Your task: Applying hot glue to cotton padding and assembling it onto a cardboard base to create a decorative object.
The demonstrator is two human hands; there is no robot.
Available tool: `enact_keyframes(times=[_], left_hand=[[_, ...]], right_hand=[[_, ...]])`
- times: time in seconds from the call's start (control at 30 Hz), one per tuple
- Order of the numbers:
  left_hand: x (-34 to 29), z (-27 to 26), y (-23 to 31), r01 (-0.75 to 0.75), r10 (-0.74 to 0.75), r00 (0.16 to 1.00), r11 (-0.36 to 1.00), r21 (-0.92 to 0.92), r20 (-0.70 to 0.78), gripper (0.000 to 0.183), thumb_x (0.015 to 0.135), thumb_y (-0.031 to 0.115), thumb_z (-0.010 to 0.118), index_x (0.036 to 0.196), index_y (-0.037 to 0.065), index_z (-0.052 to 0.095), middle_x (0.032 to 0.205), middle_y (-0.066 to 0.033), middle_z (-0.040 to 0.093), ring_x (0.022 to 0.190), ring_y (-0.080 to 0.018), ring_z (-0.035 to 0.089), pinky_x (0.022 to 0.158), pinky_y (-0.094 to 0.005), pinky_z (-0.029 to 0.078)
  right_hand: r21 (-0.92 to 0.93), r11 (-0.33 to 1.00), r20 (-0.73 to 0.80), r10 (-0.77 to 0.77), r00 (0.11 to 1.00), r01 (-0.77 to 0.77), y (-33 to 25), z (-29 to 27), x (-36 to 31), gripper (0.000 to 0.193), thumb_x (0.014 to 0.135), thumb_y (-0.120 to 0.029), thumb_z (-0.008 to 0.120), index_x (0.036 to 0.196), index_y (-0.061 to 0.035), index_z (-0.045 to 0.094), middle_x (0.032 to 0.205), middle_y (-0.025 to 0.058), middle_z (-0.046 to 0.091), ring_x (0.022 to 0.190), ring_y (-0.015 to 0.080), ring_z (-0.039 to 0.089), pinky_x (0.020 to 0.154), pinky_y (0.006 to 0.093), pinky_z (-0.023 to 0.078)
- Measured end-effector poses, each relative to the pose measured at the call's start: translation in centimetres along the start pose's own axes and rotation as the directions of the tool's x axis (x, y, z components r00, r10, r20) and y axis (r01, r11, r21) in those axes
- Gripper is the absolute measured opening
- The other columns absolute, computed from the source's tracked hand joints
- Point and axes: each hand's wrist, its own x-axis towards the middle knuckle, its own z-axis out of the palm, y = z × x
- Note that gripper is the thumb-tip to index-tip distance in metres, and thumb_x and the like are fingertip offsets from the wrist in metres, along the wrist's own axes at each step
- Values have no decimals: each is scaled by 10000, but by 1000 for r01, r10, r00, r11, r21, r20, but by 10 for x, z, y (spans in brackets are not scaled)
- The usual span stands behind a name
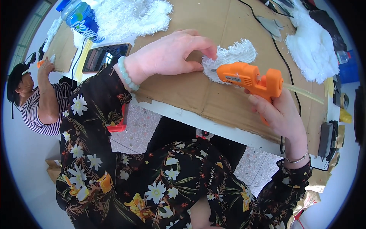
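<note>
My right hand (276, 110) is wrapped round the handle of an orange hot glue gun (244, 76). A pale, translucent glue stick (305, 92) sticks out of its back end. The gun's nozzle points left, over the near left part of a small white fluffy fabric piece (238, 55) lying on the cardboard. My left hand (171, 53) is curled at that piece's left end, with the thumb and forefinger pinching its edge. The other fingers of the left hand are partly hidden behind the forefinger.
Cardboard (183, 89) covers the table. A phone (106, 58), a blue-labelled bottle (82, 21) and white fluffy fabric (133, 15) are at the left. A black cable (284, 57), more fluffy material (310, 44) and a grey adapter (325, 141) lie right. Another person (40, 95) sits far left.
</note>
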Motion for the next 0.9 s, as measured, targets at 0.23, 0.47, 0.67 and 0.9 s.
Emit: enact_keyframes(times=[0.23, 0.47, 0.67, 0.9], left_hand=[[-1, 4, -3, 40, -39, 999, 998, 58, -10, 273, 746, 94, 685, 1013, 116, 633, 951, -52, 634, 984, -252, 566, 891, -358, 448], [-3, 4, -4, -87, 93, 994, 990, 110, -56, 252, 725, 63, 708, 970, 105, 672, 876, -20, 658, 960, -227, 562, 827, -350, 484], [-3, 7, -6, -9, 9, 997, 1000, 7, -82, 163, 757, 131, 696, 914, 93, 676, 811, -43, 660, 903, -235, 595, 870, -357, 452], [-2, 7, -7, -60, 63, 992, 998, 27, -109, 137, 754, 137, 695, 879, 80, 689, 769, -47, 660, 867, -230, 602, 850, -357, 459]], right_hand=[[-26, 999, 17, 28, 999, -28, -7, 0, 1, 349, 864, -152, 608, 1152, 25, 517, 992, 65, 632, 727, 85, 549, 645, 243, 471], [-29, 999, 8, 29, 1000, -29, -12, 0, 6, 331, 864, -172, 618, 1119, 23, 538, 971, 53, 628, 717, 81, 543, 633, 233, 462], [-13, 1000, 12, -15, 1000, 15, -13, 2, 12, 326, 865, -167, 615, 1118, 24, 539, 958, 48, 628, 705, 82, 547, 621, 229, 460], [-31, 999, 29, 39, 999, -38, -10, -2, 2, 328, 868, -139, 598, 1142, 27, 527, 961, 58, 625, 696, 87, 549, 611, 229, 457]])
